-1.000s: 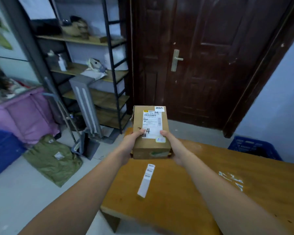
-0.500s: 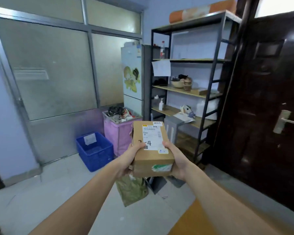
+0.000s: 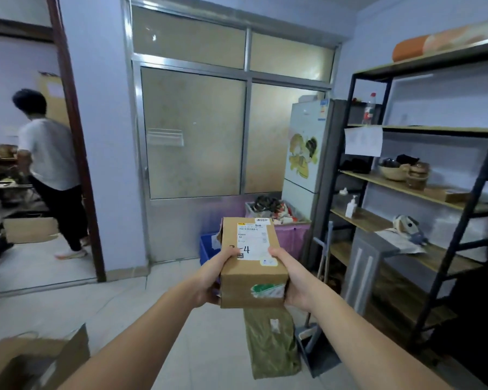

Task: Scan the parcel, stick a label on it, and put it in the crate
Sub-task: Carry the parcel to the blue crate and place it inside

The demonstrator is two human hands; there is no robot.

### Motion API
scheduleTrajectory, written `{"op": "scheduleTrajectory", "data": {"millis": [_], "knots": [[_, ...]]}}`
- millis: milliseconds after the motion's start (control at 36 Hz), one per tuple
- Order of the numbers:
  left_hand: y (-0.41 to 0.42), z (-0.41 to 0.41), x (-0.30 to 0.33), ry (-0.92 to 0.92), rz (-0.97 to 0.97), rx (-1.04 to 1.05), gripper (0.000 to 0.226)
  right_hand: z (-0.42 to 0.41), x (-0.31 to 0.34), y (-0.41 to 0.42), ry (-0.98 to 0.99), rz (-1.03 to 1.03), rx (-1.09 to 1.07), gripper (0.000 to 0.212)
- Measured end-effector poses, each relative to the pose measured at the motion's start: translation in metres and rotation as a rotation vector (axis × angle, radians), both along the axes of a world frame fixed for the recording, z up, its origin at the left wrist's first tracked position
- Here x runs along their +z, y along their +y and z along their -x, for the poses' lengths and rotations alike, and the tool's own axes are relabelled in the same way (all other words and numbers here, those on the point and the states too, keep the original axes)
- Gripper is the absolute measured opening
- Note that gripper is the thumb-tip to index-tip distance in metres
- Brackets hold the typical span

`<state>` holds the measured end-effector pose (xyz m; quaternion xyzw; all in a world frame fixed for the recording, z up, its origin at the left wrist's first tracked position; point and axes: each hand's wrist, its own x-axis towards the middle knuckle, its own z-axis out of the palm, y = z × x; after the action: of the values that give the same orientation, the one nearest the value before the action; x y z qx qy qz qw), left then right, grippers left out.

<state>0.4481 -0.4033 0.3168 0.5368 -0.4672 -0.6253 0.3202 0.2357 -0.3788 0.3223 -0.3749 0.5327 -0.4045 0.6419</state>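
Note:
I hold a brown cardboard parcel [image 3: 251, 282] in front of me at chest height, in the middle of the view. A white shipping label [image 3: 252, 239] covers its top, and a green and white sticker is on its near face. My left hand [image 3: 212, 277] grips its left side with the thumb on top. My right hand [image 3: 290, 277] grips its right side the same way. A blue plastic crate [image 3: 207, 249] stands on the floor behind the parcel, against the glass partition, mostly hidden by the parcel.
A pink bin [image 3: 290, 235] of cloth stands next to the crate, beside a fridge [image 3: 304, 153]. A metal shelf rack [image 3: 423, 192] fills the right. A green bag [image 3: 268, 342] and a dustpan [image 3: 313, 347] lie on the floor ahead. A cardboard box [image 3: 34, 361] sits lower left. A person [image 3: 51, 170] stands in the left doorway.
The view has swung left, from the wooden table and dark door to the glass partition and doorway. Both hands kept the same hold on the parcel.

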Motion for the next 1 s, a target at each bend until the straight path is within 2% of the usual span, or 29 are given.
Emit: {"op": "scheduleTrajectory", "data": {"millis": [306, 417, 694, 1000], "knots": [[-0.062, -0.074, -0.016, 0.021, 0.009, 0.143, 0.071, -0.069, -0.019, -0.091, 0.004, -0.022, 0.083, 0.066], [-0.094, -0.103, -0.019, 0.028, 0.022, 0.166, 0.072, -0.098, -0.02, -0.128, 0.002, -0.019, 0.103, 0.064], [-0.184, -0.156, -0.022, 0.009, 0.022, 0.127, 0.072, -0.152, -0.02, -0.213, 0.018, -0.008, 0.075, 0.058], [-0.292, -0.175, -0.033, -0.011, 0.001, 0.095, 0.069, -0.166, -0.039, -0.324, 0.027, -0.036, 0.105, 0.059]]}}
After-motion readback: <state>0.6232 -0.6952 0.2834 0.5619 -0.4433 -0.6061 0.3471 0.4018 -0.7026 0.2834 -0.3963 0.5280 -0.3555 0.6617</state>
